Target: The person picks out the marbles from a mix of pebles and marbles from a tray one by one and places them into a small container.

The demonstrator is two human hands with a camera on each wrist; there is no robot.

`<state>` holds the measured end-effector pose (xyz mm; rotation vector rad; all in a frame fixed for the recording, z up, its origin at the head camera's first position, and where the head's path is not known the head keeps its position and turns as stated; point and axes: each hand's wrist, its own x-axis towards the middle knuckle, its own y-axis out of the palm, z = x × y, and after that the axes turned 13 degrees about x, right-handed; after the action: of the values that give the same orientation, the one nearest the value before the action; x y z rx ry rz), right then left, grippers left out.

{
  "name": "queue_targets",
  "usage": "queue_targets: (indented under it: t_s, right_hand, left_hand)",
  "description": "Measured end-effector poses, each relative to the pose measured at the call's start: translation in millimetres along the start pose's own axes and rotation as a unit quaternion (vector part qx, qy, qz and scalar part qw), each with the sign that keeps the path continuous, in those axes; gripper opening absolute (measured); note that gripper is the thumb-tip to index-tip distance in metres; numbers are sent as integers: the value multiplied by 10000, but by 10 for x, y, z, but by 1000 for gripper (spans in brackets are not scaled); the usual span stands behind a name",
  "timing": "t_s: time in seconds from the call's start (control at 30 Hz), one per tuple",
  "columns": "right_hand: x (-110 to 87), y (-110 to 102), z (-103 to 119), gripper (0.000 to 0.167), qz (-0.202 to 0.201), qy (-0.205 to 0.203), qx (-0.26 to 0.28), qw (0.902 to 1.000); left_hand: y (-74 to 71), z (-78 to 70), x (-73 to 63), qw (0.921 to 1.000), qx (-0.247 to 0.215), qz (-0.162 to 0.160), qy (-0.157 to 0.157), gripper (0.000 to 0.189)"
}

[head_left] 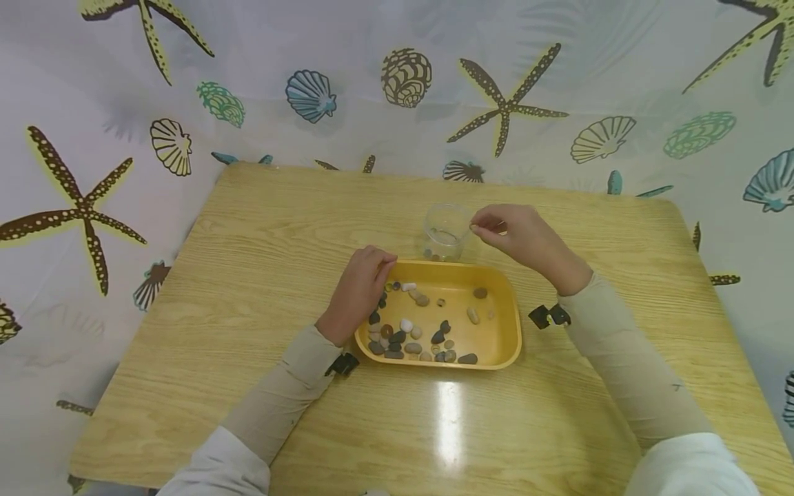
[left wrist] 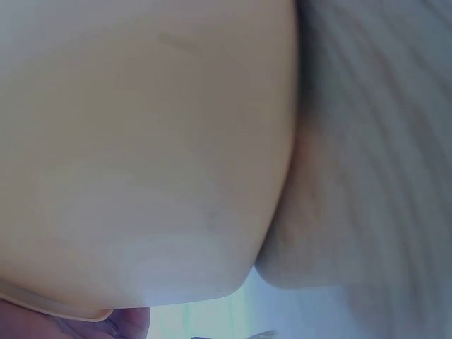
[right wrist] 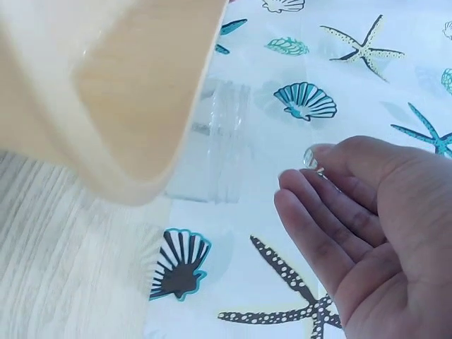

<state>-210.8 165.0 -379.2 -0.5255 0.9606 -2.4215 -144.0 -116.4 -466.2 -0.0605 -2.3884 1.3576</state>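
Between the thumb and fingertips of my right hand (head_left: 527, 241) is a small clear glass marble (right wrist: 311, 160), pinched just to the right of a clear plastic jar (head_left: 446, 231). A few small pieces show at the bottom of that jar. My left hand (head_left: 356, 296) grips the far left corner of a yellow plastic tray (head_left: 513, 310). Part of the left hand (left wrist: 131, 325) shows past the tray's rim in the left wrist view. Inside the tray lie many pebbles, dark, brown and white, mostly gathered along the left and near sides.
Everything stands on a wooden table (head_left: 273, 227), with the jar just behind the tray. A white cloth (head_left: 347, 41) printed with shells and starfish hangs around the table's far side and both ends.
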Motion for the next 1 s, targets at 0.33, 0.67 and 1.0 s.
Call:
queue_targets:
  t_s: [0.33,0.67,1.0]
  right_hand:
    - [40,94,-141,16,-400,256,70,9988]
    - [93,184,-226,19,-536,500,-2,9973]
    - [120,243,-256,17,-583,414,-255,9971]
  left_hand:
    - [0,15,-13,10000,-28,-25,31,18]
    - [-2,7,-19,10000,-15,-52,14,18]
    - [-5,18,-16,10000,1,-21,88,21]
